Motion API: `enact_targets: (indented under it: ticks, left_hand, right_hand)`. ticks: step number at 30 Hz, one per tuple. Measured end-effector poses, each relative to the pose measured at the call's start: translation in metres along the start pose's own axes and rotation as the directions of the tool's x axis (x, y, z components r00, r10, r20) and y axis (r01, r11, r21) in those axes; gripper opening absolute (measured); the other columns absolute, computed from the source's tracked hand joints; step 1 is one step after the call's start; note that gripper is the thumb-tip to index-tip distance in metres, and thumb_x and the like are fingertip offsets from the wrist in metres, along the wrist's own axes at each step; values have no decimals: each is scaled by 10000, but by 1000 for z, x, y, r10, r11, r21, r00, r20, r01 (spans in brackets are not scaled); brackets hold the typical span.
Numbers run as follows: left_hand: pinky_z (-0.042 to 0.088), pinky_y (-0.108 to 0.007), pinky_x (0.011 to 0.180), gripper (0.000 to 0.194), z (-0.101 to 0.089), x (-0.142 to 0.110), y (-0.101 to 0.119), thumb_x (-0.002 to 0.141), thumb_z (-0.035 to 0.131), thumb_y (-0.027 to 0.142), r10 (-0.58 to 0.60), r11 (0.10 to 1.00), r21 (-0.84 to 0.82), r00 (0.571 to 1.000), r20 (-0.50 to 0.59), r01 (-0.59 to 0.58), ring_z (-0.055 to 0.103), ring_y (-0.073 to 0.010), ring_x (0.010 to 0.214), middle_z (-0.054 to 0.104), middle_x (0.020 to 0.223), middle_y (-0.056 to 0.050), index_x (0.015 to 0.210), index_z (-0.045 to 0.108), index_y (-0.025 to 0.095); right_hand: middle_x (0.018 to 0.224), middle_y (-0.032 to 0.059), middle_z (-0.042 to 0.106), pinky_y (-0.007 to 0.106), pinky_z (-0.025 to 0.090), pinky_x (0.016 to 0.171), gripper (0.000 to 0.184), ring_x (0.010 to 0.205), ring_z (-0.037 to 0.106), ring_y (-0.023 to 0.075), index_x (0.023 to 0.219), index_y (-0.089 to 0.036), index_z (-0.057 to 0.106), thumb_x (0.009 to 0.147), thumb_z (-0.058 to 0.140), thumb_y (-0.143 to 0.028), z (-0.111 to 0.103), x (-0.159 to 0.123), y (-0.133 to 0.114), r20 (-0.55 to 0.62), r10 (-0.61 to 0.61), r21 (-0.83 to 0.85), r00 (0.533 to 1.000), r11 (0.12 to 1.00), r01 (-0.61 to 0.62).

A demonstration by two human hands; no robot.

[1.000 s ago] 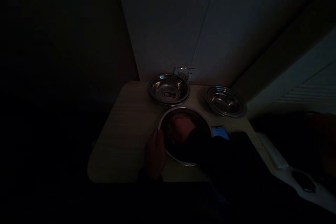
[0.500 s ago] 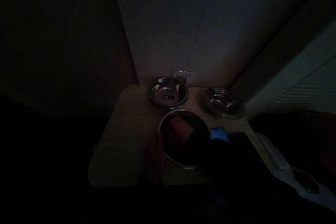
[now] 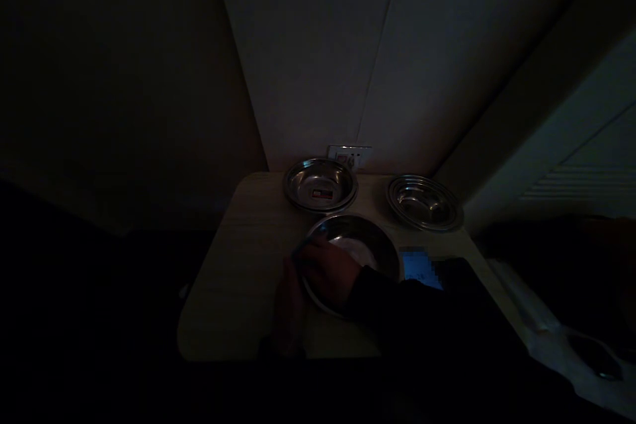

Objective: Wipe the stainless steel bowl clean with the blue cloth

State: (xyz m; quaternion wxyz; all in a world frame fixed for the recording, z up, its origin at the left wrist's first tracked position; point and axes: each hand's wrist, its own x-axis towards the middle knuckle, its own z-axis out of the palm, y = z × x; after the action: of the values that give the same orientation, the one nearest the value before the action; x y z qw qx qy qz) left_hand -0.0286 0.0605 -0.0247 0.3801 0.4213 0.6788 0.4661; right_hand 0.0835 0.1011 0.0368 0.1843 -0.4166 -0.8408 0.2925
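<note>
A round metal bowl (image 3: 365,248) stands on the wooden table in the dim light. At its left rim my left hand (image 3: 288,308) is closed on the edge, the thumb side uppermost. My right hand (image 3: 330,271) reaches across the bowl from the right and presses at the left inner wall and rim, close to the left fingertips. Its fingers are bent over a dark bluish cloth (image 3: 318,237), of which only a small part shows. The right hand and its dark sleeve hide the bowl's near side.
Behind stands a stack of metal bowls (image 3: 320,189), the top one with a red-and-black label. More nested metal dishes (image 3: 424,204) sit at the back right. A lit phone (image 3: 420,268) lies right of the bowl. A wall socket (image 3: 349,156) is behind the table (image 3: 223,298).
My right hand has moved from the bowl's middle left to its rim, baring the shiny bottom. My left hand stays at the left rim. The view has shifted slightly.
</note>
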Motion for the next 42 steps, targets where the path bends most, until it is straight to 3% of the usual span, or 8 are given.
enact_targets:
  ticks: [4,8,14,18,21,25,30,42]
  left_hand:
    - [484,-316,559,626,-2,-5,10,818,225,609,-166,983,-71,986,24,168,629,-203,620,668,632,-94,739,659,166]
    - [479,-310,670,378,-4,-11,21,765,444,501,-62,996,-60,998,24,63,616,-198,745,682,771,-71,748,646,182]
    - [444,-278,618,339,-7,-23,30,787,417,431,-70,997,39,993,97,66,563,-163,644,632,663,-26,702,606,162]
    - [445,-299,703,334,-10,-33,38,790,421,428,-89,994,64,992,86,84,586,-191,751,666,804,-57,794,622,162]
    - [451,-297,684,284,-11,-35,38,786,417,370,-116,992,65,989,90,110,592,-197,759,671,830,-53,845,619,179]
    - [453,-315,729,261,-9,-30,28,780,405,305,-70,993,102,994,88,61,599,-207,811,669,903,-58,877,623,197]
    - [408,-365,870,297,-4,-23,19,787,447,362,-17,995,100,992,122,4,582,-235,961,654,1033,-89,962,636,214]
    - [430,-330,778,348,3,-30,29,817,378,414,-106,992,75,991,79,100,600,-215,832,671,892,-91,851,616,162]
  right_hand:
    - [1008,42,589,247,406,785,227,922,549,150,964,-197,605,792,474,-127,-8,-18,-8,121,-39,-16,992,999,41]
    - [1005,45,603,256,403,776,175,905,560,159,909,-196,620,790,496,-163,-14,-28,-10,213,-109,-52,971,991,123]
    - [930,-1,637,216,406,716,184,850,587,136,894,-238,653,792,516,-169,-46,-56,-9,455,-89,-83,886,986,142]
    - [1021,45,614,245,405,646,249,865,586,179,1001,-267,630,812,483,-198,-67,-75,-8,331,147,-379,932,925,-11]
    - [1041,70,608,259,408,642,273,892,576,202,1068,-279,606,840,466,-226,-60,-77,-9,260,243,-498,934,863,-86]
    - [971,78,628,245,399,567,201,804,594,188,928,-226,662,839,484,-253,-30,-67,-9,388,220,-464,895,886,-17]
    - [897,81,650,255,423,578,209,795,608,191,906,-171,652,840,457,-210,-5,-46,-2,357,109,-420,928,906,55]
    - [1041,150,618,340,476,721,271,954,588,255,1031,-130,592,848,397,-171,-22,-9,15,163,324,-608,932,777,-164]
